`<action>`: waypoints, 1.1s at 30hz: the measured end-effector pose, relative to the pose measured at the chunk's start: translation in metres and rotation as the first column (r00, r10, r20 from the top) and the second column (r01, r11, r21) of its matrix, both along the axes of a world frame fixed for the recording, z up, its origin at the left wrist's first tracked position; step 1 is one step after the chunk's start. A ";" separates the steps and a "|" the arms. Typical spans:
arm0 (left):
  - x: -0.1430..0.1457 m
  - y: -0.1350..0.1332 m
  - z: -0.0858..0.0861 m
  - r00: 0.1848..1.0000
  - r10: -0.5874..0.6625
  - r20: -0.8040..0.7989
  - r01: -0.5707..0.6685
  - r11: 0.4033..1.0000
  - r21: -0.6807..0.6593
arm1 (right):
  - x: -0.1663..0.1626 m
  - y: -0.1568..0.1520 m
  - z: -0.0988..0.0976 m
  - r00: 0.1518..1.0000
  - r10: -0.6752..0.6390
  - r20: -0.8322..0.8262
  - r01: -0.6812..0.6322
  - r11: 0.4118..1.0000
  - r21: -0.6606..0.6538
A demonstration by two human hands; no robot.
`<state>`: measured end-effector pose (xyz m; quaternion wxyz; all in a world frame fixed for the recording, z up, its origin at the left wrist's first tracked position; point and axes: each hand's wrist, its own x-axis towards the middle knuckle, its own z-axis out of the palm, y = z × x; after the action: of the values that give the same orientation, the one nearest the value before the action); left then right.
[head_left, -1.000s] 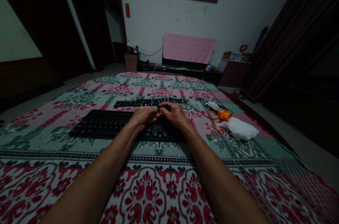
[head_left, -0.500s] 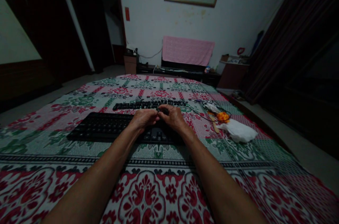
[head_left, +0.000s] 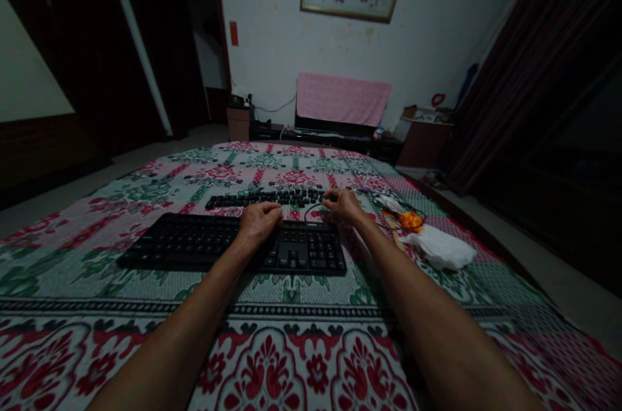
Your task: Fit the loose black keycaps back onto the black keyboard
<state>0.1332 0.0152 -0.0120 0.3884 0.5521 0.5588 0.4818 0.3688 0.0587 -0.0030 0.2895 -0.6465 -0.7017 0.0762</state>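
A black keyboard (head_left: 189, 242) lies on the patterned cloth. Its far middle-right part, above the arrow keys, looks bare of some keys. Behind it, small black keycaps (head_left: 257, 198) stand loose in rows. My left hand (head_left: 260, 220) is closed over the keyboard's middle, fingertips pinched together; anything in them is hidden. My right hand (head_left: 344, 203) is at the right end of the keycap rows, thumb and fingers pinched there. Something dark shows at its fingertips, too small to name. A thin black cable (head_left: 313, 207) curves up from the keyboard's back edge towards this hand.
White crumpled plastic or tissue (head_left: 442, 247), an orange bundle (head_left: 411, 222) and a wooden strip (head_left: 396, 239) lie to the right, with cable loops around them. The patterned cloth (head_left: 291, 294) covers the whole surface. A pink towel (head_left: 343, 98) hangs at the back wall.
My hands were together above the keyboard's back edge and have parted. The right hand has moved right to the end of the keycap rows, uncovering the number pad. The left has shifted only slightly.
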 end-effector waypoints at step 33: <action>-0.003 0.004 -0.008 0.999 -0.045 -0.031 0.046 0.999 0.017 | -0.004 0.048 -0.010 0.957 -0.060 0.284 0.100 0.987 -0.129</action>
<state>0.1299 0.0189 -0.0203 0.3858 0.5753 0.5476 0.4694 0.3649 0.1069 -0.0131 0.1435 -0.6978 -0.7015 0.0221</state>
